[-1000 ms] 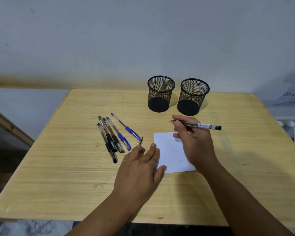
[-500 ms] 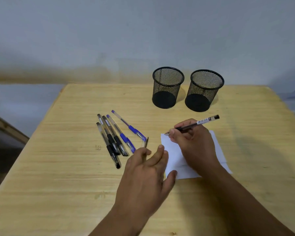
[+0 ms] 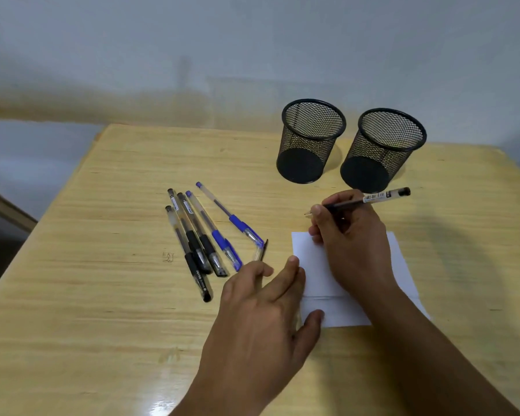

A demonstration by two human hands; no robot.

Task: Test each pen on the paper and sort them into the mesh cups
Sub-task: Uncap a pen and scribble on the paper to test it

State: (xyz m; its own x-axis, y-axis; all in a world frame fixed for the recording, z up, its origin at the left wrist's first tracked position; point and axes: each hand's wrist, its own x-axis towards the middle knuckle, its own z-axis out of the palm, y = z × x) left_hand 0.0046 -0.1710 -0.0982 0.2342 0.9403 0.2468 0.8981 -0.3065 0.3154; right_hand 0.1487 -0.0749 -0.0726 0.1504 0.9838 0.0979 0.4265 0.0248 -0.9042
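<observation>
Right hand (image 3: pixel 353 244) gripping a black pen (image 3: pixel 357 202), tip raised past the far edge of the paper (image 3: pixel 315 265). Left hand (image 3: pixel 264 310) open, fingertips pinning the sheet to the counter (image 3: pixel 102 295). Best to bring the tip down onto bare paper, press lightly, make a short stroke.

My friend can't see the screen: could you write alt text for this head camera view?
A person's right hand holds a black pen over a white sheet of paper while the left hand rests on its edge. Five more pens lie on the wooden table, with two black mesh cups, both empty, behind.
</observation>
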